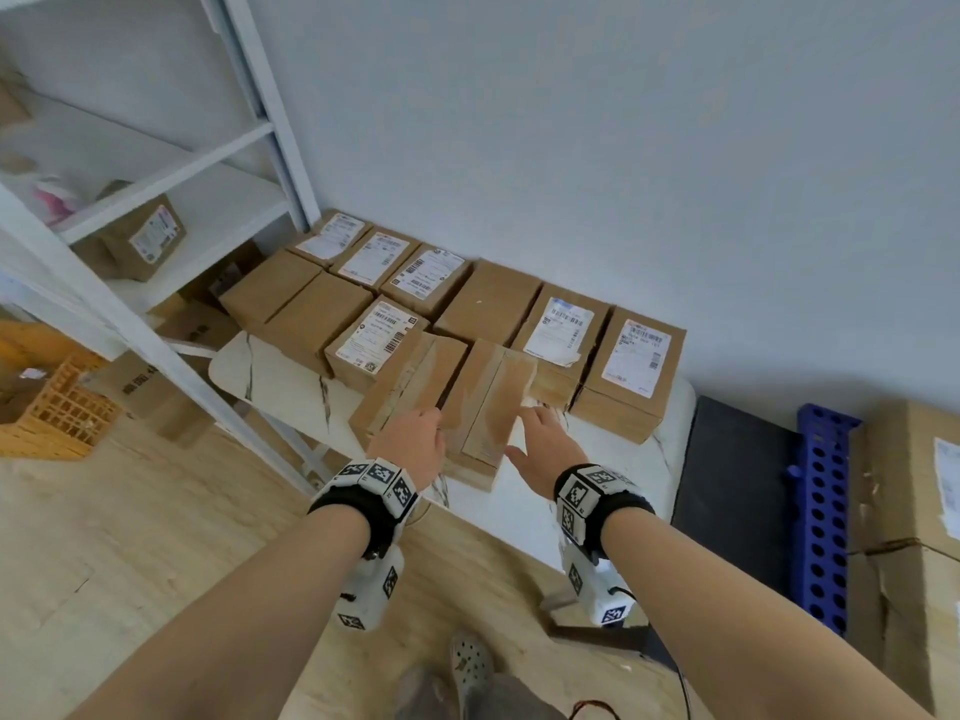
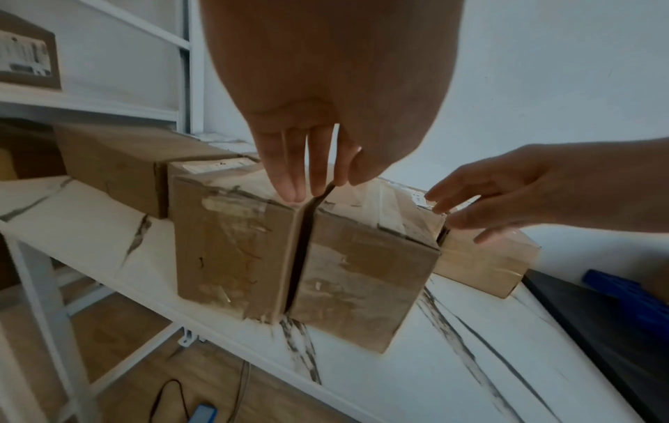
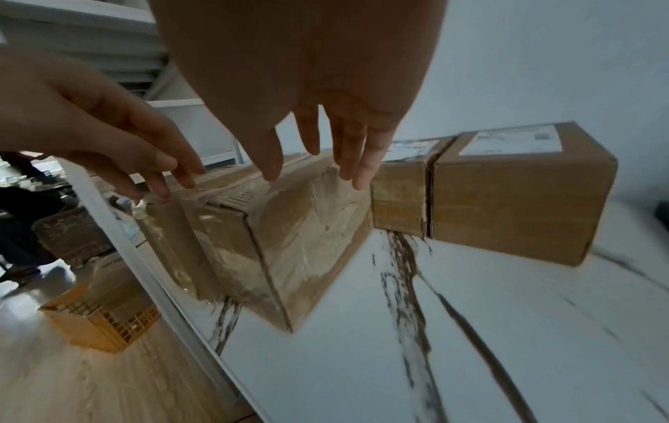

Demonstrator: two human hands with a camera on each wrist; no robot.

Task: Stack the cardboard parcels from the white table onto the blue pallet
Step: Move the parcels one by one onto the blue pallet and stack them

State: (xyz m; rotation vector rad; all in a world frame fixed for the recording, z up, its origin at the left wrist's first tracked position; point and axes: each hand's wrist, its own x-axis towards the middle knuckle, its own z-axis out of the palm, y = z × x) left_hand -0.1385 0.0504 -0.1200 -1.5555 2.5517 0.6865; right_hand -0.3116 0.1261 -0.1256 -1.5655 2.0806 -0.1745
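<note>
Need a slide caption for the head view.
Both open hands, left hand and right hand, reach for a taped brown cardboard parcel on the white marble-veined table.

— What is the person wearing on the arms?

— Both forearms are showing bare, with no sleeves. Each wrist is carrying a black strap ringed with white blocks, and every block is bearing a black-and-white square marker.

— Anything under the wrists?

— A white camera housing is hanging beneath the left hand (image 1: 415, 443) and another beneath the right hand (image 1: 546, 445), each printed with more square markers. A thin dark cable is trailing from the right one.

— And lower down?

— A pale perforated clog (image 1: 470, 662) is showing on one foot, beside grey trouser fabric.
</note>
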